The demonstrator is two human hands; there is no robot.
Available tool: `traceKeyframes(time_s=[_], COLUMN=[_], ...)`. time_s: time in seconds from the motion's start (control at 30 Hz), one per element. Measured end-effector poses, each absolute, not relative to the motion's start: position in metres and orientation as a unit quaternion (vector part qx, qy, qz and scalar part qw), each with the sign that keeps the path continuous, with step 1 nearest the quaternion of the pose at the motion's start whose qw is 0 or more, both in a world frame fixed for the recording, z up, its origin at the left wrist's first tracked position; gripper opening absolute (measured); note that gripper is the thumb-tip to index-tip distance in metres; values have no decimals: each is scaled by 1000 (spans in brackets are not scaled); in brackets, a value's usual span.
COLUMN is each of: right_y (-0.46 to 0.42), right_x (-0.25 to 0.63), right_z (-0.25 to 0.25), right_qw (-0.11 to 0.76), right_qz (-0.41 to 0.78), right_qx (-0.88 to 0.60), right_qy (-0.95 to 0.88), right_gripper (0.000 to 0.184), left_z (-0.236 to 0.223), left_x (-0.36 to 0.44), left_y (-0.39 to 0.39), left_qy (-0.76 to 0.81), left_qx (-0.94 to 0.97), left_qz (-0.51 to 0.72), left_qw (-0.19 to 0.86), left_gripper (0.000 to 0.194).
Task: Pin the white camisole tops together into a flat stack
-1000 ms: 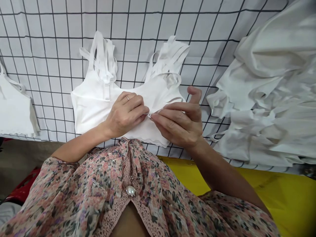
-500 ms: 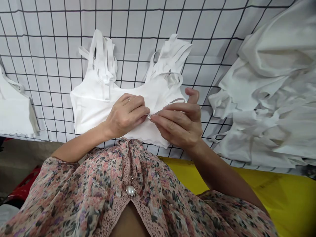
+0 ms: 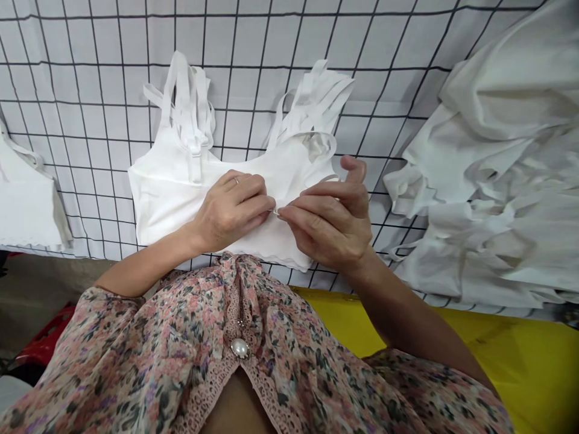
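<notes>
Several white bras (image 3: 169, 205) lie stacked in front of me, their shoulder straps (image 3: 183, 102) pointing away over the cloth. Above the middle of the top one, both hands meet at the fingertips. My left hand (image 3: 233, 208), with a ring on one finger, is closed in a pinch on a thin white strap (image 3: 275, 211). My right hand (image 3: 330, 220) pinches the same strap just beside it between thumb and forefinger, little finger raised. Most of the strap is hidden by the fingers, and I cannot make out the small fitting on it.
A black-and-white checked cloth (image 3: 246, 36) covers the table. To the right spreads a loose heap of white bras (image 3: 493, 199). Another white bra pile (image 3: 27, 199) sits at the left edge. Below the table's right front is a yellow surface (image 3: 511, 355); something red (image 3: 49, 334) stands low at left.
Both hands stay at the same place, fingertips together. The fingertips have shifted very slightly, and less of the white strap shows between them now.
</notes>
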State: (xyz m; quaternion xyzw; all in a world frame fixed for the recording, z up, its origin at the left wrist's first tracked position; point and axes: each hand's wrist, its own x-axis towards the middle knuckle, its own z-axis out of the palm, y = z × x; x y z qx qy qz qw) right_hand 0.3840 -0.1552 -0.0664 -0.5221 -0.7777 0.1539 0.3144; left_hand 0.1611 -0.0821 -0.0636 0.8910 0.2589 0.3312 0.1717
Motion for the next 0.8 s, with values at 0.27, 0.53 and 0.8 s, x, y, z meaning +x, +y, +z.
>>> traceKeyframes(time_s=[0.27, 0.53, 0.8], right_y=[-148, -113, -73], right_x=[385, 394, 391], right_z=[-63, -40, -30], right_qw=[286, 244, 107], right_qz=[84, 173, 301], right_qx=[-504, -433, -386], right_qy=[-811, -851, -865], right_gripper=[32, 23, 43], left_z=[-64, -68, -64], left_x=[159, 155, 148], left_y=[-80, -73, -67], left_qy=[245, 251, 254], left_qx=[891, 897, 885], left_qz=[329, 275, 254], left_qw=[192, 238, 297], left_gripper=[17, 17, 20])
